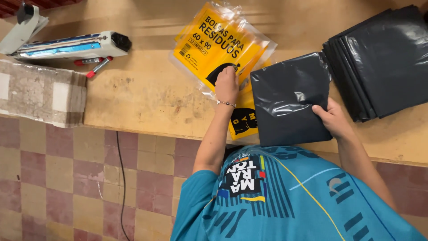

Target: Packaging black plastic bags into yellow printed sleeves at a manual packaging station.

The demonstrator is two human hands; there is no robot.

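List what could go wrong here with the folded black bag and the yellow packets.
The folded black bag overhangs the table's near edge, held only by the right hand; it may slide off. The left hand presses slick yellow packets, which lie fanned and loose, so more than one might shift or lift together.

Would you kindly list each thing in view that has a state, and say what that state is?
Folded black bag: folded flat on the table, held at its edge by the right hand.
Yellow packets: stacked, pressed by the left hand.
Black bag stack: folded, piled, untouched.
Heat sealer: arm lowered, untouched.
Wooden table: bears everything.
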